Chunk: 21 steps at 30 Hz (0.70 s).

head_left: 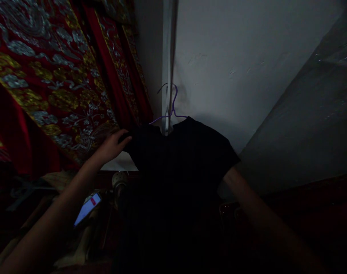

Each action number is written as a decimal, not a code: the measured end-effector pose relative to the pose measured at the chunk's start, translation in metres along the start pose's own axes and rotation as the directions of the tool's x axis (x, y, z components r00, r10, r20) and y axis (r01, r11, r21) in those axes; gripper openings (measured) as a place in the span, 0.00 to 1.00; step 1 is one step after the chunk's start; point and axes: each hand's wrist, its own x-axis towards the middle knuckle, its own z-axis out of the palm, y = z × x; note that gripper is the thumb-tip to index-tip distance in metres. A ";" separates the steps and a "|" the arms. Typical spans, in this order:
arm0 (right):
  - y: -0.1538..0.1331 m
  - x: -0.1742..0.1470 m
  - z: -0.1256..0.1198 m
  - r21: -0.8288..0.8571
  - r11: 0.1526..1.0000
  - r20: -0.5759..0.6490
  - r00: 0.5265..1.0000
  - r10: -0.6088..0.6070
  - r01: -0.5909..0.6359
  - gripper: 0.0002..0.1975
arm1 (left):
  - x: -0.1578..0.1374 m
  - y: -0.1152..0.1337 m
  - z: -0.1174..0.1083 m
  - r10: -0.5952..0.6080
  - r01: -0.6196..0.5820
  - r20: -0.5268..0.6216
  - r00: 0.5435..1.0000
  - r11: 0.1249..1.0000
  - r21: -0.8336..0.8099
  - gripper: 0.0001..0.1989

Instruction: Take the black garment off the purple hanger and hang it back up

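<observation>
A black short-sleeved T-shirt (pixel 179 163) is on a purple hanger (pixel 174 102) in the middle of the head view. The hanger's hook is up beside a pale vertical strip (pixel 167 57); whether it hangs from it I cannot tell. My left hand (pixel 114 145) grips the shirt at its left sleeve, with thumb and fingers closed on the cloth. At the other sleeve my right forearm (pixel 242 190) reaches up to the hem, and the shirt hides my right hand and its fingers.
A red cloth with gold and silver embroidery (pixel 62 76) hangs at the left. Below it are a lit phone (pixel 88 208) and a pale clog with holes (pixel 119 178). Behind the shirt stands a white wall (pixel 233 49), with a grey surface (pixel 313 114) at the right. The lower area is very dark.
</observation>
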 end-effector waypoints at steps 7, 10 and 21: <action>-0.029 0.002 -0.030 -0.098 0.995 0.031 0.999 0.037 -0.034 0.22 | -0.023 0.001 0.000 -0.040 0.076 -0.188 0.981 0.980 0.186 0.17; -0.043 0.004 -0.027 -0.068 0.997 -0.104 0.994 0.029 -0.036 0.19 | -0.026 0.014 -0.002 0.021 0.045 -0.276 0.961 0.972 0.229 0.16; -0.090 -0.067 -0.009 -0.039 0.986 -0.198 0.966 -0.167 0.162 0.16 | -0.038 0.106 0.001 -0.044 -0.025 -0.107 0.993 0.821 -0.571 0.24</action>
